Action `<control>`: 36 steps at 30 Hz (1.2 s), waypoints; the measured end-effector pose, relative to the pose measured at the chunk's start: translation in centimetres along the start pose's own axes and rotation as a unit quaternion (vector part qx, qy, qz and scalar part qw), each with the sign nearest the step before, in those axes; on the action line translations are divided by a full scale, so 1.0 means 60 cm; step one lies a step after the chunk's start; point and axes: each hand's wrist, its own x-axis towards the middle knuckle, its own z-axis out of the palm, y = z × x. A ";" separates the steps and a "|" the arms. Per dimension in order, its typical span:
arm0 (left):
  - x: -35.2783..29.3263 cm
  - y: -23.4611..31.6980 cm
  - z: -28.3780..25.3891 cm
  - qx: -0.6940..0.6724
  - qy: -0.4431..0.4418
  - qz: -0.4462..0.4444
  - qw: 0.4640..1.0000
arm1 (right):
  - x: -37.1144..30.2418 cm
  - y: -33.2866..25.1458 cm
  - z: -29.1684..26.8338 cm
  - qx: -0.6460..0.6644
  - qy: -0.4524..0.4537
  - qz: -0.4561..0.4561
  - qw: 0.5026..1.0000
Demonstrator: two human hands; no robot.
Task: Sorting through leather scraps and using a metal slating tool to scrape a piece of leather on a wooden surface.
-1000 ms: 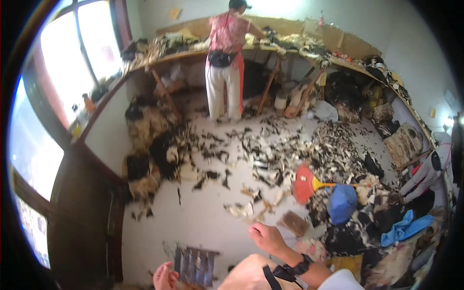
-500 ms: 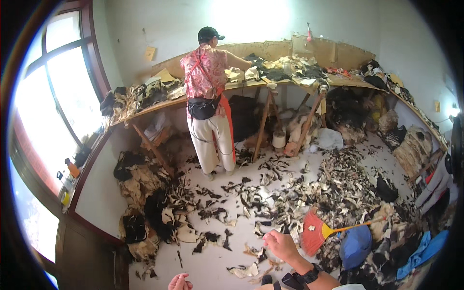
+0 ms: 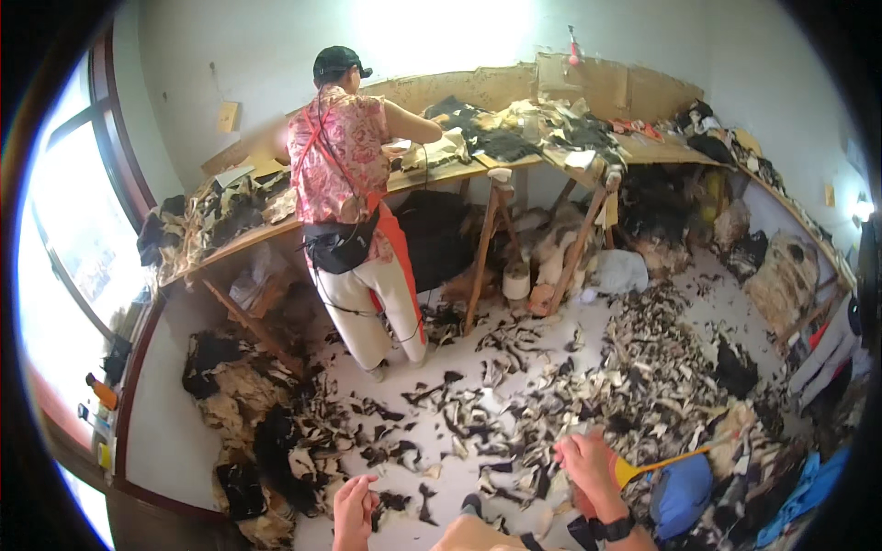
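Note:
My left hand (image 3: 355, 507) is at the lower edge, fingers curled in and nothing visible in them. To its right, my right hand (image 3: 586, 459) hangs over the floor scraps with its fingers bent into a loose fist, also with nothing showing. A dark band (image 3: 611, 529) circles the right wrist. Just behind that hand lies a broom with a yellow handle (image 3: 675, 455); my hand and forearm cover most of its red bristles. Black and cream fur scraps (image 3: 487, 418) are scattered thickly in front of both hands.
A person (image 3: 344, 184) in a floral top stands at a long wooden bench (image 3: 441, 174) heaped with hide pieces. Larger hides (image 3: 243, 386) are piled at left. Trestle legs (image 3: 484, 266) stand under the bench. A blue rounded thing (image 3: 680, 500) and blue cloth (image 3: 808, 496) lie at right.
The view has shifted, and the person and bench appear nearer and further left. My left hand has come further up into view; my right hand now covers much of the broom's head.

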 end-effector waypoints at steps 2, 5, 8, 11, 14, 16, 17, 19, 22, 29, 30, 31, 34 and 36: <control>0.083 0.014 0.055 0.043 -0.127 -0.019 0.991 | 0.046 0.015 -0.028 -0.003 0.016 0.012 1.000; 0.147 0.048 0.188 0.107 -0.146 -0.023 0.983 | 0.062 0.068 -0.034 0.015 0.102 0.107 0.989; 0.217 0.041 0.294 0.149 -0.209 -0.053 0.965 | 0.097 0.085 -0.058 0.077 0.145 0.160 0.973; 0.272 0.007 0.395 0.189 -0.266 -0.060 0.943 | 0.150 0.087 -0.108 0.043 0.174 0.199 0.963; 0.310 -0.021 0.502 0.197 -0.271 -0.049 0.941 | 0.217 0.128 -0.158 0.033 0.213 0.188 0.958; 0.326 -0.029 0.578 0.225 -0.238 -0.024 0.945 | 0.271 0.166 -0.186 -0.012 0.217 0.174 0.960; 0.362 -0.042 0.595 0.206 -0.281 -0.048 0.936 | 0.296 0.189 -0.195 0.009 0.230 0.159 0.960; 0.397 -0.064 0.649 0.209 -0.290 -0.084 0.930 | 0.337 0.197 -0.223 0.023 0.237 0.213 0.948; 0.402 -0.077 0.770 0.237 -0.332 -0.057 0.911 | 0.384 0.218 -0.290 0.025 0.248 0.263 0.932; 0.451 -0.126 1.007 0.255 -0.386 -0.066 0.884 | 0.519 0.275 -0.428 0.045 0.296 0.283 0.911; 0.459 -0.135 1.044 0.258 -0.388 -0.067 0.882 | 0.543 0.283 -0.449 0.048 0.312 0.262 0.912; 0.468 -0.144 1.086 0.260 -0.399 -0.079 0.876 | 0.568 0.293 -0.473 0.071 0.327 0.268 0.904; 0.505 -0.186 1.222 0.262 -0.426 -0.083 0.862 | 0.651 0.326 -0.558 0.053 0.357 0.264 0.895; 0.544 -0.222 1.312 0.247 -0.433 -0.102 0.861 | 0.700 0.363 -0.604 0.073 0.356 0.294 0.884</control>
